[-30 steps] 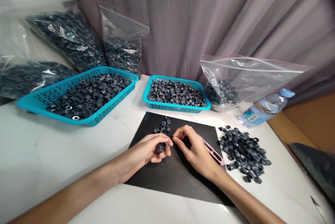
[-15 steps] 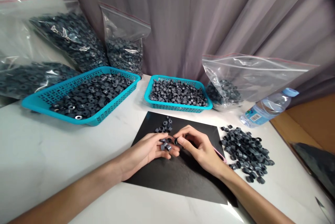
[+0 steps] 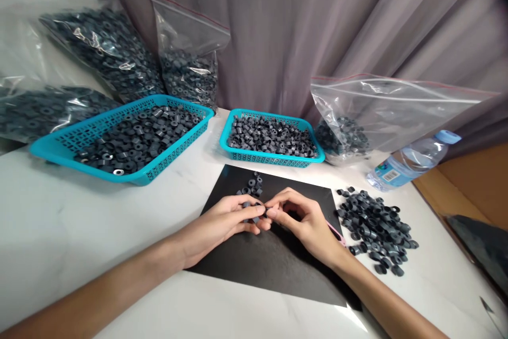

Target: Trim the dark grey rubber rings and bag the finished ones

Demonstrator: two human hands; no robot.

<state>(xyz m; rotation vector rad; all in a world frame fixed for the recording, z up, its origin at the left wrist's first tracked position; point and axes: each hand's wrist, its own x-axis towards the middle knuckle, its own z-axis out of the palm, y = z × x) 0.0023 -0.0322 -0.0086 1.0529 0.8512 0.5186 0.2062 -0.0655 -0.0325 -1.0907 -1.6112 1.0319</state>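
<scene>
Over the black mat (image 3: 262, 275) my two hands meet at the fingertips. My left hand (image 3: 232, 217) is curled around several dark grey plastic rings (image 3: 246, 212), its thumb pressed toward the right fingertips. My right hand (image 3: 304, 220) pinches one dark ring (image 3: 268, 212) between thumb and forefinger, mostly covered by the fingers. Just beyond the hands, a small group of loose rings (image 3: 252, 185) lies on the mat. A pink-edged tool (image 3: 337, 233) shows partly from under the right hand.
Two blue baskets (image 3: 146, 176) (image 3: 273, 159) full of rings stand behind the mat. Clear zip bags of rings (image 3: 190, 72) are at the back left, another bag (image 3: 345, 138) at right. A loose ring pile (image 3: 377, 228) and a water bottle (image 3: 413, 162) lie right, beside a cardboard box (image 3: 472, 185).
My left thumb has come down across the rings and now reaches the ring in my right fingertips. The hands are closer together; the view has shifted slightly.
</scene>
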